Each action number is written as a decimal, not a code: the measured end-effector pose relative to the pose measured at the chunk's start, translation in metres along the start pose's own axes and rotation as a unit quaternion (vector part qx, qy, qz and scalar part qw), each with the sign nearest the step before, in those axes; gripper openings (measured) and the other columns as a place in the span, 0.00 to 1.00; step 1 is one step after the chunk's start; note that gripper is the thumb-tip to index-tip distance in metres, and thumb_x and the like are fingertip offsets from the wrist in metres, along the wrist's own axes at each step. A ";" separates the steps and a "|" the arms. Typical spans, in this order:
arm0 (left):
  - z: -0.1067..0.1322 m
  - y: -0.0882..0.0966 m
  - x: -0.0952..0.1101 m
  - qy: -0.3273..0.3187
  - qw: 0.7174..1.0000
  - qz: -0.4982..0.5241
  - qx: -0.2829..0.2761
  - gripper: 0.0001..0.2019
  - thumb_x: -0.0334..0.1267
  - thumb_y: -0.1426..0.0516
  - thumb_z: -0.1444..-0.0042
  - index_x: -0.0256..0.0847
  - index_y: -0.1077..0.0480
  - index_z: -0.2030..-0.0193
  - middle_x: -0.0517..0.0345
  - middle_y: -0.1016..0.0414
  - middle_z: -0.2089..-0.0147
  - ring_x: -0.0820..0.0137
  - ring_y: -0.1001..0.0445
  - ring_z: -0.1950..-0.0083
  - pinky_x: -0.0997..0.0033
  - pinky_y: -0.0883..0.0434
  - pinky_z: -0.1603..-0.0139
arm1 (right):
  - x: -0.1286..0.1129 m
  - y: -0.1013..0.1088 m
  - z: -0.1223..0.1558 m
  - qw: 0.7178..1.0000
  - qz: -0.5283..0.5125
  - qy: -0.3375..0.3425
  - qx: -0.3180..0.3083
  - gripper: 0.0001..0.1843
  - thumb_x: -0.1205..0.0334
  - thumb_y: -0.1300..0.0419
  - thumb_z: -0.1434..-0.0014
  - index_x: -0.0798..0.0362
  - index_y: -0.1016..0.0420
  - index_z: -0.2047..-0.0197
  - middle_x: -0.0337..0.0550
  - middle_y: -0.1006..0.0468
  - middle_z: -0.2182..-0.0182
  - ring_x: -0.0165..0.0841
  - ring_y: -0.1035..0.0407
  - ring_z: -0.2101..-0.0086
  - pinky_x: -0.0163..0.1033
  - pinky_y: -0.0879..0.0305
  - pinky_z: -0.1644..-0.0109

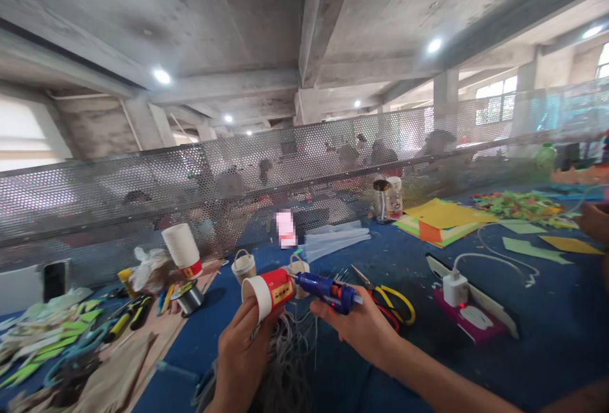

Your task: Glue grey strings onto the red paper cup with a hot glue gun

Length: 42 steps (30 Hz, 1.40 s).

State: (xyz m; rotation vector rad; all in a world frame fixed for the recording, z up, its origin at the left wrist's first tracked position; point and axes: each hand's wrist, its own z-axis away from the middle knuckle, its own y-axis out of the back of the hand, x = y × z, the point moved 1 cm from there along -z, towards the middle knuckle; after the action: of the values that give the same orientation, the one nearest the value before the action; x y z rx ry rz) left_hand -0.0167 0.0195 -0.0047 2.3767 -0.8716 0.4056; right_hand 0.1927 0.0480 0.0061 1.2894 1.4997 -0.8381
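My left hand [247, 346] is wrapped round a red and white paper cup [275, 292], which lies tilted on its side with its mouth toward the left. In my right hand [359, 324] is a blue hot glue gun [323, 290], its nozzle at the base of the cup; whether it touches I cannot tell. A pale glue stick pokes out of the gun's rear. Under my hands lies a tangle of grey cord [288, 362]. Just behind the cup stand a small cup with a looped handle [244, 266] and a second one, partly hidden by the gun.
Scissors with yellow and red handles [397, 304] lie right of my right hand. Farther right is a purple power strip [469, 321] with a white charger. Stacked paper cups [181, 245], a wire spool [189, 299] and pliers [124, 321] are at left. A perforated metal screen [304, 172] runs behind.
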 end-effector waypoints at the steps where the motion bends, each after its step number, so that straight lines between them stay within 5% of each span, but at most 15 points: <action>1: 0.000 0.000 -0.001 -0.008 1.000 -0.005 -0.001 0.12 0.39 0.41 0.43 0.44 0.20 0.53 0.52 0.18 0.52 0.59 0.21 0.51 0.66 0.26 0.48 | 0.000 0.000 0.000 1.000 0.000 0.003 0.000 0.15 0.50 0.34 0.47 0.51 0.30 0.75 0.30 0.41 0.88 0.26 0.47 0.83 0.33 0.50 0.78; 13: 0.003 0.000 -0.002 -0.094 0.995 -0.041 -0.019 0.09 0.36 0.42 0.41 0.43 0.19 0.59 0.50 0.17 0.59 0.61 0.20 0.56 0.71 0.25 0.54 | 0.007 0.002 -0.002 1.000 -0.015 -0.006 -0.011 0.16 0.47 0.34 0.48 0.53 0.23 0.71 0.32 0.39 0.88 0.25 0.49 0.84 0.33 0.52 0.81; 16: 0.003 -0.001 -0.001 -0.045 0.998 -0.030 -0.016 0.10 0.39 0.40 0.43 0.42 0.20 0.58 0.50 0.17 0.57 0.60 0.20 0.57 0.71 0.25 0.55 | 0.010 0.002 -0.005 0.999 -0.027 -0.034 -0.025 0.18 0.45 0.34 0.48 0.53 0.23 0.71 0.31 0.41 0.88 0.24 0.49 0.85 0.31 0.52 0.83; 22: 0.000 -0.001 0.004 0.092 0.995 0.028 -0.015 0.17 0.45 0.39 0.45 0.40 0.21 0.52 0.53 0.17 0.56 0.58 0.20 0.56 0.69 0.26 0.55 | 0.011 0.001 -0.013 0.993 -0.116 -0.006 -0.006 0.21 0.44 0.35 0.47 0.55 0.24 0.65 0.38 0.27 0.74 0.23 0.43 0.82 0.32 0.38 0.77; 27: -0.003 0.002 0.007 0.209 0.970 0.125 0.003 0.22 0.48 0.35 0.50 0.37 0.21 0.52 0.53 0.16 0.58 0.57 0.20 0.57 0.67 0.25 0.56 | 0.016 -0.008 -0.013 0.988 -0.156 -0.022 -0.004 0.21 0.45 0.31 0.53 0.56 0.26 0.69 0.39 0.25 0.71 0.23 0.43 0.82 0.33 0.39 0.76; 30: -0.004 0.001 0.009 0.266 0.946 0.186 0.002 0.25 0.49 0.34 0.53 0.36 0.22 0.50 0.52 0.16 0.60 0.58 0.20 0.59 0.67 0.25 0.58 | 0.021 -0.016 -0.011 0.988 -0.148 -0.027 -0.020 0.19 0.50 0.29 0.55 0.55 0.23 0.66 0.34 0.30 0.78 0.24 0.43 0.81 0.32 0.41 0.77; 38: 0.001 -0.007 0.009 0.335 0.885 0.325 0.010 0.24 0.46 0.32 0.55 0.37 0.22 0.51 0.56 0.16 0.62 0.63 0.20 0.62 0.68 0.23 0.59 | 0.017 -0.029 -0.001 0.989 -0.137 -0.060 -0.013 0.11 0.59 0.31 0.55 0.54 0.28 0.75 0.33 0.33 0.80 0.25 0.43 0.79 0.32 0.43 0.75; 42: 0.000 -0.008 0.011 0.351 0.885 0.305 0.010 0.24 0.46 0.31 0.57 0.35 0.22 0.53 0.55 0.17 0.65 0.66 0.22 0.66 0.70 0.24 0.64 | 0.014 -0.021 -0.005 0.994 -0.102 -0.026 0.000 0.10 0.58 0.33 0.51 0.54 0.28 0.76 0.33 0.34 0.81 0.26 0.43 0.78 0.33 0.41 0.72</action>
State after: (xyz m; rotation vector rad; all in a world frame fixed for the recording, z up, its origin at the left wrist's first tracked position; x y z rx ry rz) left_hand -0.0032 0.0189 -0.0032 1.6795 -1.2092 1.4156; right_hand 0.1713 0.0525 -0.0078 1.1178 1.6085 -0.9959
